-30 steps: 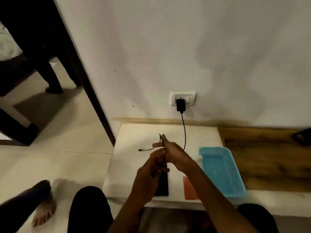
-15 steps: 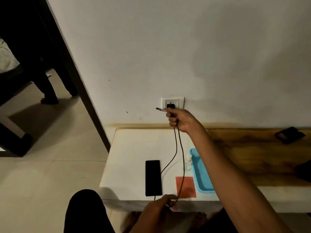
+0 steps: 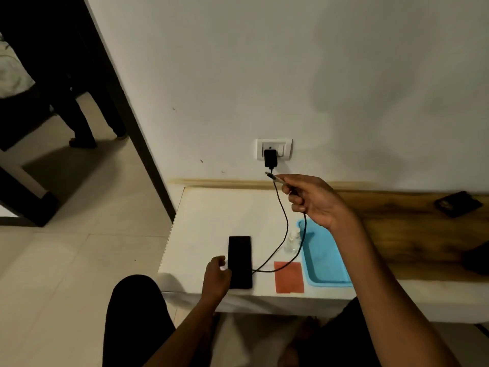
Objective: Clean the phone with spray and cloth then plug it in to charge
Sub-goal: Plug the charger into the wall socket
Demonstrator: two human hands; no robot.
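R hand (image 3: 315, 201) grip pinching cable (image 3: 287, 223) end | L hand (image 3: 217, 274) fingers loosely curled, touching phone (image 3: 240, 262)

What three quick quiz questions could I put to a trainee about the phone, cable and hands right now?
1. True or false: the charger is plugged into the wall socket.
2. Which of the hands pinches the free cable end? A) left hand B) right hand C) neither
3. Fill in: the orange cloth lies flat between the phone and the blue ____.

Key
1. True.
2. B; it holds the plug end up near the charger, while the left hand rests by the phone's left edge.
3. Tray.
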